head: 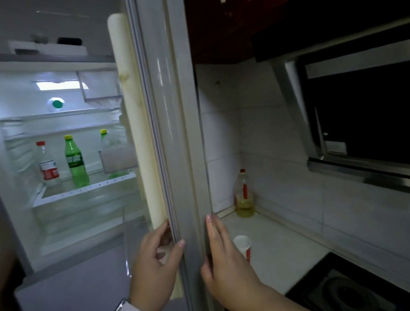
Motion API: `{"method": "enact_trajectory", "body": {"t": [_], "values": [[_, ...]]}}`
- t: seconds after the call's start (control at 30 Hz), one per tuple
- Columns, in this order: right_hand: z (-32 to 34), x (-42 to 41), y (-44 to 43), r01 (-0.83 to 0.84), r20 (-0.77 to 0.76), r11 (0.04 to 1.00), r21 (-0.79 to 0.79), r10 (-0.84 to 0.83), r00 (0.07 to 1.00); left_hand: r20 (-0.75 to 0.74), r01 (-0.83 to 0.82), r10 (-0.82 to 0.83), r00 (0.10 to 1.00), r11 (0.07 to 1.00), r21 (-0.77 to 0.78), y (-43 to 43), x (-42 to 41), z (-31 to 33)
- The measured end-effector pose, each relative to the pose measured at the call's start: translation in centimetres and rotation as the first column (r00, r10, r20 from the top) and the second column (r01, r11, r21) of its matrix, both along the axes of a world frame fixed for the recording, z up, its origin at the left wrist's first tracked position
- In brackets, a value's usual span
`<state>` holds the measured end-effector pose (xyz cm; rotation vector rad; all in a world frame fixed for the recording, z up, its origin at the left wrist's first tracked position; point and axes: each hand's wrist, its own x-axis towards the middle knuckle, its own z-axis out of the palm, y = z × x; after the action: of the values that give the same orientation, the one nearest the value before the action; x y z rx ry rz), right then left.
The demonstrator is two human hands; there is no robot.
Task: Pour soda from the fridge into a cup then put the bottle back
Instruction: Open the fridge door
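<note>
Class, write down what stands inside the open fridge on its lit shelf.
A red-capped clear bottle, a green soda bottle, and a yellow-capped third bottle, its middle covered by a frosted bin on the fridge door.

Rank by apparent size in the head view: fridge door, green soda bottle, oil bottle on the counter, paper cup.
1. fridge door, by far.
2. green soda bottle and oil bottle look alike; left unranked.
3. paper cup, partly hidden behind the right hand.

1 oil bottle (244, 198) stands in counter (279, 248) corner, near stove (352, 291).
</note>
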<state>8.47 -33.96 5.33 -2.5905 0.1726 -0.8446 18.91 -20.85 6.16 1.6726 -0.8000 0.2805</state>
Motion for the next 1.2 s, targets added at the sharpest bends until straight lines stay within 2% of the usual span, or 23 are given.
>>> {"method": "enact_trajectory", "body": {"t": [0.3,0.57,0.77,1.07,1.2], "values": [[0.5,-2.7,-7.9,0.072,-0.056,0.994,0.078,-0.067,0.996,0.121,-0.086,0.082,0.989,0.996,0.021,-9.0,-2.2,0.7],[-0.9,-2.9,-12.4,0.094,-0.043,0.994,0.056,-0.092,0.995,0.214,-0.242,0.235,0.948,0.970,0.006,-13.1,-2.8,1.1],[-1.1,-2.3,-14.7,0.161,-0.018,0.987,0.021,-0.161,0.987,0.173,-0.166,0.165,0.971,0.986,-0.012,-15.8,-2.5,1.5],[-0.9,-1.2,-17.4,0.248,0.003,0.961,0.121,-0.251,0.968,0.187,-0.041,0.044,0.981,0.999,-0.020,-19.2,-1.5,1.6],[-0.5,-0.5,-18.3,0.342,0.000,0.932,0.123,-0.344,0.939,0.206,0.030,-0.026,0.978,0.999,-0.015,-20.8,-0.4,1.5]]}}
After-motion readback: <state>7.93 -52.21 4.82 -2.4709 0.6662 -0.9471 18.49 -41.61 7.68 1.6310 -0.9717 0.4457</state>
